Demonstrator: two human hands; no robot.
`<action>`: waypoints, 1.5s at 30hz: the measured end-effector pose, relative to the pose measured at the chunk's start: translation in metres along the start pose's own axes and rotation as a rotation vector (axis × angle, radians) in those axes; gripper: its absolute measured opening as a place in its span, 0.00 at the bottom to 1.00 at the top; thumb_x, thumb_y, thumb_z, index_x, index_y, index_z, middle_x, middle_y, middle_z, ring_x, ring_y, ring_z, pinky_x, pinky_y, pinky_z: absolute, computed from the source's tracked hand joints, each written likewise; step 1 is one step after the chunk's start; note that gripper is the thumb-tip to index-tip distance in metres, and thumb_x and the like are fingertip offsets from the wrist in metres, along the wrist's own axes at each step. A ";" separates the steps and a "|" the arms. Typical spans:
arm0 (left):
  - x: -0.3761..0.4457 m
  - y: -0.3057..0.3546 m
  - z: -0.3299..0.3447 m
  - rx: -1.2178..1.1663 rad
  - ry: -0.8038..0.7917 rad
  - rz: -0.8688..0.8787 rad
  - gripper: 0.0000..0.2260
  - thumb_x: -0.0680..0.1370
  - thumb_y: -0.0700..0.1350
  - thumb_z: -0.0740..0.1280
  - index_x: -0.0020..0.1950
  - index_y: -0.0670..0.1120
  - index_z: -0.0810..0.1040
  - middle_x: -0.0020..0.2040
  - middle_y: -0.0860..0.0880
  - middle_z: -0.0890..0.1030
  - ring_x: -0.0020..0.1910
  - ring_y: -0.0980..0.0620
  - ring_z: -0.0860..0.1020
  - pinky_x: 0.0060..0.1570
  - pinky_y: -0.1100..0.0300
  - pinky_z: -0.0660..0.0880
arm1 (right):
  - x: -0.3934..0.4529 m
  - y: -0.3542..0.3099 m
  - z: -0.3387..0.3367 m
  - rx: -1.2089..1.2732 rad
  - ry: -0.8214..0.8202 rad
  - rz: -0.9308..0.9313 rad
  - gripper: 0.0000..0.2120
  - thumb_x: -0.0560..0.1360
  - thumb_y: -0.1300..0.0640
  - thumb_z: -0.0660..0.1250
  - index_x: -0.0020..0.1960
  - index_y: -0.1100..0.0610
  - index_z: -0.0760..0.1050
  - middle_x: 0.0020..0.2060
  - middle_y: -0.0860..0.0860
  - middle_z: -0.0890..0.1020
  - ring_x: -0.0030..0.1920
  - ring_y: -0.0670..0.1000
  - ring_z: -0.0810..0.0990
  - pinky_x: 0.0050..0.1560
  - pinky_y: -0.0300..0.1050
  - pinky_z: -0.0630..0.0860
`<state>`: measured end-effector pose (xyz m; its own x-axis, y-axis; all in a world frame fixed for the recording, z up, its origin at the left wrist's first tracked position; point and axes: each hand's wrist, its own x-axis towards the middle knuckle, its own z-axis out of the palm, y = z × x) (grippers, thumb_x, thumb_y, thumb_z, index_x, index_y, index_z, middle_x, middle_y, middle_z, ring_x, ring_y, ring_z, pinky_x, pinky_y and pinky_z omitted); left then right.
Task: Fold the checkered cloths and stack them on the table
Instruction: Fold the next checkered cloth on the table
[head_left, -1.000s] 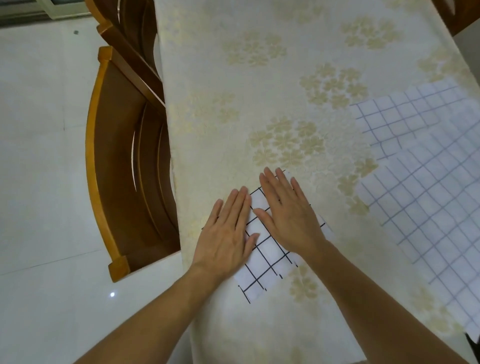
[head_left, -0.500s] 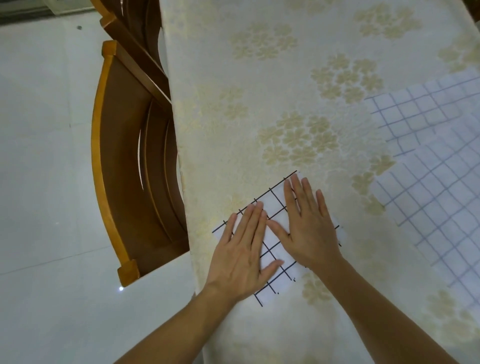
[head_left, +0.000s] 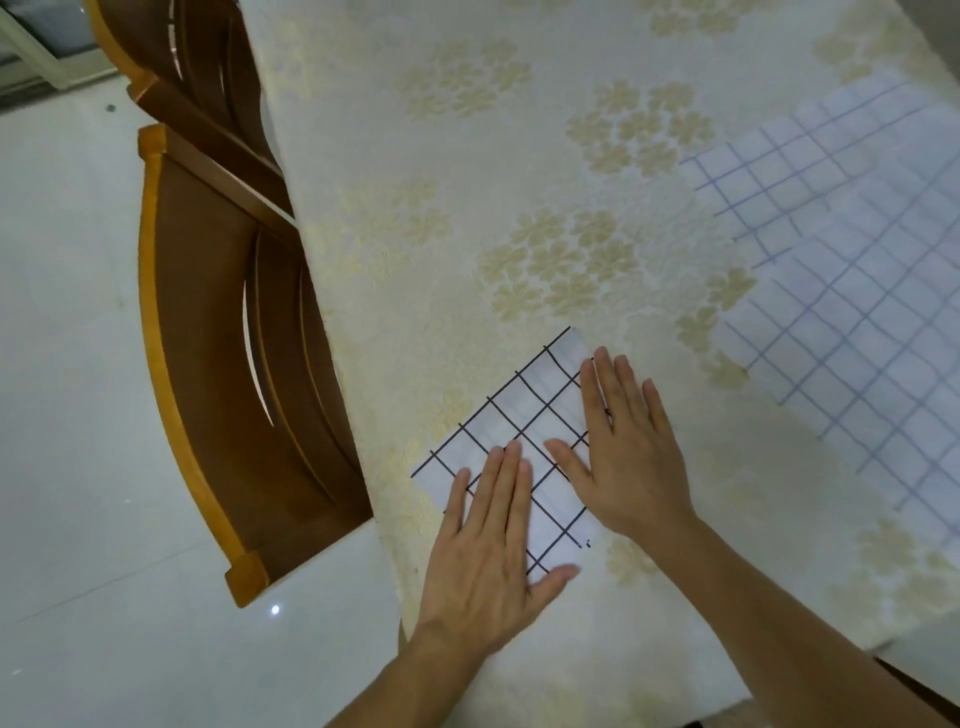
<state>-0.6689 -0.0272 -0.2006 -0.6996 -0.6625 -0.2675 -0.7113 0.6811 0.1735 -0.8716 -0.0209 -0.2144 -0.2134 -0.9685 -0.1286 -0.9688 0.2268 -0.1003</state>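
Straight fingers (head_left: 511, 470) of both hands press folded cloth (head_left: 524, 410).

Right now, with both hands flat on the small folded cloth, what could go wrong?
1. The folded black-checked cloth lies close to the table's left edge; a push by the left hand could slide it off toward the chair.
2. When the right hand lifts, the folds may spring open.
3. The blue-checked cloths lie unfolded; dragging one may shift the floral tablecloth.

Floral-clothed table (head_left: 467, 156) bearing a folded black-checked cloth (head_left: 519, 415) and blue-checked cloths (head_left: 857, 291).
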 end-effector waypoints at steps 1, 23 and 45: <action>0.001 0.000 -0.002 0.000 0.000 0.003 0.45 0.78 0.72 0.52 0.80 0.38 0.53 0.81 0.41 0.50 0.81 0.44 0.49 0.75 0.42 0.54 | 0.001 0.000 0.000 -0.004 0.005 -0.004 0.40 0.82 0.33 0.44 0.81 0.61 0.44 0.81 0.57 0.46 0.81 0.56 0.44 0.79 0.58 0.51; 0.057 -0.037 -0.037 0.029 0.118 0.141 0.35 0.83 0.62 0.51 0.81 0.42 0.48 0.82 0.44 0.47 0.81 0.48 0.45 0.78 0.45 0.48 | -0.005 -0.011 -0.009 0.040 0.002 0.176 0.43 0.80 0.30 0.44 0.81 0.62 0.46 0.81 0.57 0.47 0.81 0.56 0.44 0.79 0.59 0.50; 0.160 -0.060 -0.065 0.129 0.034 0.625 0.31 0.84 0.61 0.50 0.81 0.43 0.54 0.81 0.45 0.54 0.81 0.48 0.52 0.77 0.46 0.56 | -0.021 -0.020 -0.009 0.143 0.023 0.436 0.38 0.82 0.33 0.46 0.81 0.59 0.48 0.81 0.54 0.48 0.81 0.53 0.45 0.78 0.57 0.54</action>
<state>-0.7426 -0.1943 -0.1919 -0.9832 -0.1360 -0.1217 -0.1557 0.9729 0.1707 -0.8490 -0.0061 -0.2006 -0.6016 -0.7811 -0.1672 -0.7609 0.6241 -0.1775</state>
